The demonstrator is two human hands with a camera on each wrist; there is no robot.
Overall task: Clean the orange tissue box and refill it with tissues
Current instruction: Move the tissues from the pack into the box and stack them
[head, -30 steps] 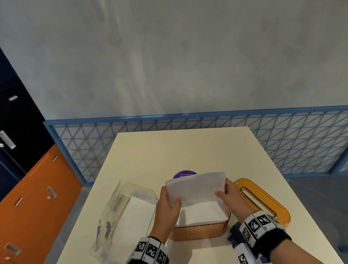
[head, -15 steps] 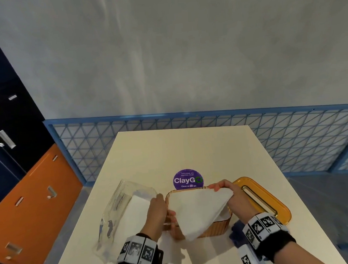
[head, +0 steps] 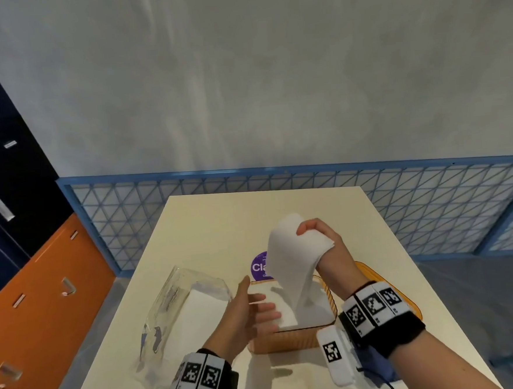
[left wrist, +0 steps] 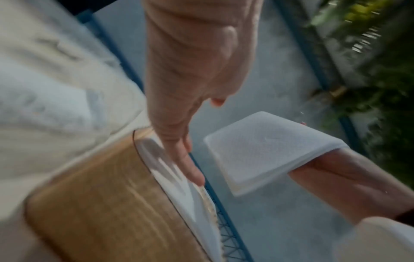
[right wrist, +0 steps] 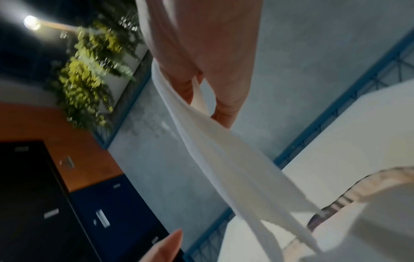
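Observation:
The orange tissue box (head: 289, 341) stands lidless on the table near me, filled with a white tissue stack (head: 315, 308). My right hand (head: 319, 235) pinches a white tissue (head: 287, 259) and holds it raised above the box, its lower end hanging down into the stack. My left hand (head: 257, 312) lies with straight fingers flat on the stack at the box's left side, seen in the left wrist view as fingers (left wrist: 186, 159) on the tissue stack (left wrist: 179, 187) inside the box (left wrist: 100, 186). The tissue (right wrist: 224, 150) hangs from my right fingers.
A clear plastic tissue wrapper (head: 179, 318) holding more white tissues lies left of the box. The orange lid (head: 385, 279) with its slot lies right of it, partly behind my right wrist. A purple round sticker (head: 260, 267) sits beyond the box. A blue cloth (head: 379, 365) lies under my right forearm.
My right hand has lifted the tissue up and away from the box. My left hand let go of the tissue and went flat onto the stack in the box.

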